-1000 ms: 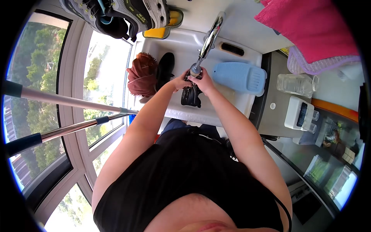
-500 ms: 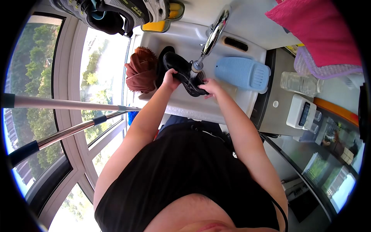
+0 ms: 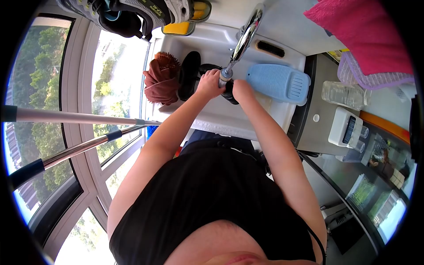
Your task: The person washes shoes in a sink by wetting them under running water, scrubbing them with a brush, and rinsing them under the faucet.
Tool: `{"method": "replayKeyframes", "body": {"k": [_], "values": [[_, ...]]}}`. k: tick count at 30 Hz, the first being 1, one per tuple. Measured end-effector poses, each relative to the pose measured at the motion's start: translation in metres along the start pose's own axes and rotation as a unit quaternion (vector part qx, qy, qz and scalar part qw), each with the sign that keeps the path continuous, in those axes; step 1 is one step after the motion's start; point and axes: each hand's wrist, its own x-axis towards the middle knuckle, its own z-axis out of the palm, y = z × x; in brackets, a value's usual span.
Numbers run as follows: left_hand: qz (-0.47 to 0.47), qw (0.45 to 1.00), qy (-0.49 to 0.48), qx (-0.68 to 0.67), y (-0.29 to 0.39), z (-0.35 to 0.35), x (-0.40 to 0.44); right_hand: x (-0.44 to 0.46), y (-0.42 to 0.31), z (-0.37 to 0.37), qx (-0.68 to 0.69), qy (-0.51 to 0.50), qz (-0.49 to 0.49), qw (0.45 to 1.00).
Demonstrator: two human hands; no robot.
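Below the faucet (image 3: pixel 225 75), a black shoe (image 3: pixel 229 94) is held in the white sink, largely covered by the hands and the spout. My left hand (image 3: pixel 211 84) is closed on it just left of the spout. On the other side, my right hand (image 3: pixel 243 91) grips the shoe with its fingers curled. A second black shoe (image 3: pixel 190 73) lies in the sink to the left of my left hand. Beside that shoe a brown cloth (image 3: pixel 161 81) is bunched up.
A light blue washboard (image 3: pixel 278 84) rests at the right of the sink (image 3: pixel 212 118). Behind it, a scrub brush (image 3: pixel 270 48) sits on the ledge. Two poles (image 3: pixel 79 118) cross at the left by the window. Sneakers (image 3: pixel 145 15) stand at the upper left.
The held shoe has turned and shifted under the faucet. My left hand moved right and up, close to the spout; my right hand moved slightly up. The second shoe is now uncovered.
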Motion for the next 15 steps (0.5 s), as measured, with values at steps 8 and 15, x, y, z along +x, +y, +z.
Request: {"method": "replayKeyframes", "body": {"k": [8,15], "values": [[-0.100,0.988,-0.104,0.057,-0.007,-0.023,0.029,-0.027,-0.021,-0.027,-0.058,-0.064,0.021,0.996],[-0.064,0.974,-0.200,0.083,-0.014,-0.035,0.072,-0.089,-0.045,-0.058,-0.176,0.042,-0.171,0.968]]}}
